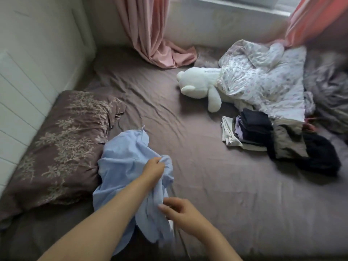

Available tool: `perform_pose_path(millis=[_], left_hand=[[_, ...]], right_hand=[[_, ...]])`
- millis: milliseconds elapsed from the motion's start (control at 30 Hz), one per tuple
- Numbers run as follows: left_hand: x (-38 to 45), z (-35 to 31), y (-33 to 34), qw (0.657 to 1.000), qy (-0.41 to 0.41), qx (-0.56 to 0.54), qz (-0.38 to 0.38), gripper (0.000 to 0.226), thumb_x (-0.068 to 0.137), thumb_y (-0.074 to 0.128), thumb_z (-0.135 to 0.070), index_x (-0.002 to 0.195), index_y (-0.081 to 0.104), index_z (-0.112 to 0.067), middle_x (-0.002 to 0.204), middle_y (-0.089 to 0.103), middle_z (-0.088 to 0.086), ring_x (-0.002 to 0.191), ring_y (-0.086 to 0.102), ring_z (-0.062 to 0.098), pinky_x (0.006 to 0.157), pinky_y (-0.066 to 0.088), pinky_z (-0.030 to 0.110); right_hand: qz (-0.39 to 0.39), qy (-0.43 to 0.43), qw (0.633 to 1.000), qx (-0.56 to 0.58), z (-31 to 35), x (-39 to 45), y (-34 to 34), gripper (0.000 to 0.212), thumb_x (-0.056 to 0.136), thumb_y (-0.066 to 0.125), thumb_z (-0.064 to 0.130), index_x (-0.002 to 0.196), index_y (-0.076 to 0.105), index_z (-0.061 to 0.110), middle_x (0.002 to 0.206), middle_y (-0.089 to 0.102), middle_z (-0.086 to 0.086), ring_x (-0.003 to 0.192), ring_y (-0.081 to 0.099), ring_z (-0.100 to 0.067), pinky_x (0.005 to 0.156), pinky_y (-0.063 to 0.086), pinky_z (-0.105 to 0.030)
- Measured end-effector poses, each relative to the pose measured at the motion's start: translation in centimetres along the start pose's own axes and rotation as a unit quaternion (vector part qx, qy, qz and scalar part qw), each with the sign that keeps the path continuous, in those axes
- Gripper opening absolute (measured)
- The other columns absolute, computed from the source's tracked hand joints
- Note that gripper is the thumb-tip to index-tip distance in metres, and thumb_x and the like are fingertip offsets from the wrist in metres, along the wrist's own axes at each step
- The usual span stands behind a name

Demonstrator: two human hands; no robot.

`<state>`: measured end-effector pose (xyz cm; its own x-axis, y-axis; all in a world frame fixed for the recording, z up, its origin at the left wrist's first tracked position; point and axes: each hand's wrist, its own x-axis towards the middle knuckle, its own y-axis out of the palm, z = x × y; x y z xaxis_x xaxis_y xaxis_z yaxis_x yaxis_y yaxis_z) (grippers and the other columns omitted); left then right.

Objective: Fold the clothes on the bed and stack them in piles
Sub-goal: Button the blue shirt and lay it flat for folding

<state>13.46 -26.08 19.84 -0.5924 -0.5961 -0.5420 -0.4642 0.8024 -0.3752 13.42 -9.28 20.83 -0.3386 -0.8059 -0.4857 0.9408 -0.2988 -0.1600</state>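
The left hand [153,167] has its fingers curled tight into a bunched fold of the light blue shirt [124,166], low in the frame's centre-left. Below it, the right hand [180,211] pinches the same crumpled fabric between thumb and fingertips. The shirt hangs over the mauve bed sheet [216,194] — just beside a leaf-patterned pillow [56,144] at left. At mid right sits a pile of dark folded clothes [254,127], near a white teddy bear [201,85].
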Motion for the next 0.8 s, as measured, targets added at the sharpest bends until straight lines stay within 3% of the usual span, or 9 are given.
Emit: perform_pose_path(millis=[67,133,200,367,467,567,633,733,800], left_hand=[[-2.4,-2.5,2.2,0.999,0.026,-0.019,0.009,0.027,0.093,0.038,0.0,0.075,0.057,-0.006,0.078,0.052,0.01,0.083,0.047,0.021,0.06,0.033,0.025],[-5.0,-5.6,4.4,0.998,0.06,-0.011,0.01,0.029,0.093,0.038,0.002,0.094,0.066,-0.005,0.091,0.056,0.004,0.092,0.049,0.017,0.062,0.035,0.021],[-7.7,-8.6,6.2,0.994,0.097,-0.059,0.004,0.034,0.093,0.038,0.004,0.105,0.068,-0.006,0.095,0.062,0.002,0.092,0.054,0.014,0.062,0.039,0.009],[-13.5,-15.8,8.5,0.969,0.152,-0.191,0.022,0.032,0.094,0.039,0.005,0.086,0.068,-0.007,0.073,0.068,-0.005,0.07,0.061,0.006,0.066,0.05,0.017],[-15.5,-18.8,8.5,0.951,0.199,-0.233,0.032,0.041,0.093,0.037,0.005,0.082,0.072,-0.012,0.077,0.073,-0.003,0.075,0.066,0.01,0.07,0.053,0.02],[-17.0,-20.5,8.6,0.946,0.22,-0.236,0.039,0.047,0.096,0.036,0.001,0.076,0.074,-0.02,0.078,0.074,-0.003,0.075,0.068,0.008,0.068,0.053,0.019],[-17.4,-20.9,8.6,0.944,0.223,-0.243,0.021,0.048,0.096,0.039,-0.001,0.071,0.076,-0.021,0.079,0.074,-0.003,0.075,0.067,0.008,0.067,0.053,0.019],[-17.6,-20.7,8.3,0.947,0.228,-0.22,-0.063,0.035,0.096,0.047,-0.006,0.08,0.073,-0.023,0.081,0.072,-0.008,0.079,0.064,0.009,0.064,0.048,0.011],[-17.2,-19.5,7.9,0.945,0.247,-0.056,-0.208,0.019,0.092,0.054,-0.007,0.096,0.069,-0.019,0.092,0.068,0.0,0.088,0.061,0.017,0.072,0.047,0.014]], right_hand=[[-0.122,0.041,0.99,0.061,-2.3,-1.5,-4.6,0.018,0.095,0.057,0.029,0.087,0.069,0.017,0.085,0.07,-0.004,0.076,0.063,-0.006,0.067,0.05,-0.02],[-0.25,0.063,0.964,0.069,-4.5,-2.9,-9.6,0.017,0.096,0.056,0.023,0.08,0.063,0.02,0.079,0.066,0.001,0.073,0.062,-0.012,0.06,0.045,-0.015],[-0.292,0.06,0.953,0.044,-5.6,-4.2,-14.1,0.014,0.095,0.057,0.025,0.083,0.062,0.021,0.08,0.064,0.006,0.081,0.061,-0.016,0.064,0.043,-0.02],[-0.254,0.093,0.962,0.045,-4.3,-6.0,-21.3,0.026,0.1,0.046,0.035,0.085,0.06,0.019,0.085,0.062,0.003,0.09,0.053,-0.016,0.076,0.042,-0.027],[-0.198,0.133,0.965,0.109,-3.4,-7.4,-23.4,0.047,0.096,0.047,0.051,0.119,0.062,0.013,0.115,0.066,-0.003,0.1,0.061,-0.016,0.086,0.049,-0.03],[-0.103,0.083,0.955,0.266,-2.5,-9.9,-24.4,0.033,0.094,0.054,0.03,0.117,0.065,0.009,0.103,0.072,-0.005,0.086,0.068,-0.015,0.067,0.053,-0.027],[-0.074,0.003,0.932,0.354,-1.2,-11.2,-25.4,0.032,0.087,0.055,0.016,0.116,0.064,0.008,0.102,0.072,-0.009,0.084,0.07,-0.017,0.066,0.056,-0.027],[-0.098,-0.075,0.911,0.393,1.2,-11.9,-27.5,0.041,0.082,0.065,0.023,0.119,0.064,0.006,0.105,0.063,-0.017,0.08,0.062,-0.022,0.07,0.051,-0.03],[-0.127,-0.101,0.893,0.42,3.0,-12.4,-28.5,0.047,0.084,0.067,0.029,0.121,0.062,0.002,0.11,0.061,-0.021,0.087,0.06,-0.026,0.074,0.05,-0.032]])
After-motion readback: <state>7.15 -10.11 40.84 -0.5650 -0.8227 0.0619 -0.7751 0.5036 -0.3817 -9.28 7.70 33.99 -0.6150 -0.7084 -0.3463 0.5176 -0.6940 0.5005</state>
